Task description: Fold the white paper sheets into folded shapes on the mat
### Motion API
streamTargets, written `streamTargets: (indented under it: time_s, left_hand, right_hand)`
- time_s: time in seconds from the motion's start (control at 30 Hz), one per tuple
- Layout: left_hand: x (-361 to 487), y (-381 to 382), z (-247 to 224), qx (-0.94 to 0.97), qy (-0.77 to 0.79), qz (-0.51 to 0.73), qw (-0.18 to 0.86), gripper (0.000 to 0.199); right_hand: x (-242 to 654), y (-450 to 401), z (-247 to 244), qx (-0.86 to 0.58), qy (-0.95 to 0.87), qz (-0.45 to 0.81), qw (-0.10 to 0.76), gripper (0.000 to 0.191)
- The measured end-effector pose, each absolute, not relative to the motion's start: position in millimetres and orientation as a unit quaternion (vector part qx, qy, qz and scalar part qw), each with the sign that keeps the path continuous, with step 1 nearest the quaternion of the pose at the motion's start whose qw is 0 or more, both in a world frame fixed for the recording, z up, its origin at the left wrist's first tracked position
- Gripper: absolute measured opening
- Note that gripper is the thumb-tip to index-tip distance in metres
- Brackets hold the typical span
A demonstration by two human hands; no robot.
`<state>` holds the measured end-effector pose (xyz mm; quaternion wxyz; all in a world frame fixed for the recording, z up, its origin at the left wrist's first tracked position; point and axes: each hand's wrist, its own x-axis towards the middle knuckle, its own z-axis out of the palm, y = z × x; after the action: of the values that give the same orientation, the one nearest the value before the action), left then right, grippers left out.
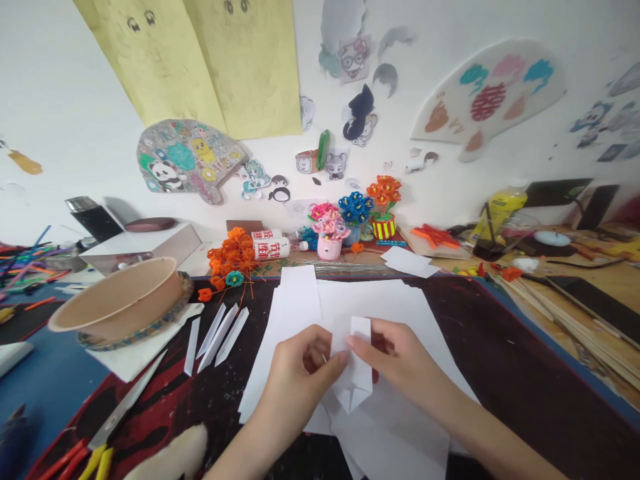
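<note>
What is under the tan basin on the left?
Below the basin, a blue-patterned edge and part of a white sheet show; the basin hides the rest.

From here, the folded strips (231, 337) look like smooth, matt white paper; the scissors (127, 403) have grey metal blades and glossy plastic-looking handles in red and yellow.

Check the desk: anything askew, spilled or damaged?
Two mild oddities: a bottle lies on its side beside the orange flowers, not upright, and the paper stack is uneven, its edges misaligned. No spill visible.
</note>
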<state>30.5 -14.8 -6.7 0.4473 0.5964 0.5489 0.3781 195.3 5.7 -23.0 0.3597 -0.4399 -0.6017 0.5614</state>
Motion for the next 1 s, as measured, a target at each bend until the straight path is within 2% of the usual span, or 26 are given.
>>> streamTargets:
  time_s: [0.17,0.33,0.5,0.67,1.0]
  left_hand:
    - [29.4,-14.2,-8.2,0.62,0.56,0.401,0.375,0.016]
    - [26.6,-15.1,-6.0,0.668,0.561,0.406,0.274,0.006]
    - [24.5,-19.9,-7.6,0.744,0.515,0.419,0.071,0.007]
    - [18.7,-22.1,-10.0,0.8,0.428,0.405,-0.11,0.021]
    - [8.8,-25.0,-19.8,0.858,0.35,0.324,-0.19,0.026]
  right_hand:
    - [198.2,6.5,-21.1,-0.423,-0.611,0.576,0.341,0.028]
    - [197.3,4.2,-22.2,-0.412,-0.609,0.587,0.339,0.035]
    - [195.8,5.8,-20.4,-0.405,-0.614,0.593,0.329,0.039]
    - [194.5,5.4,-17.8,-0.402,-0.61,0.592,0.34,0.042]
    - [197.2,6.8,-17.4,-0.405,-0.622,0.566,0.358,0.05]
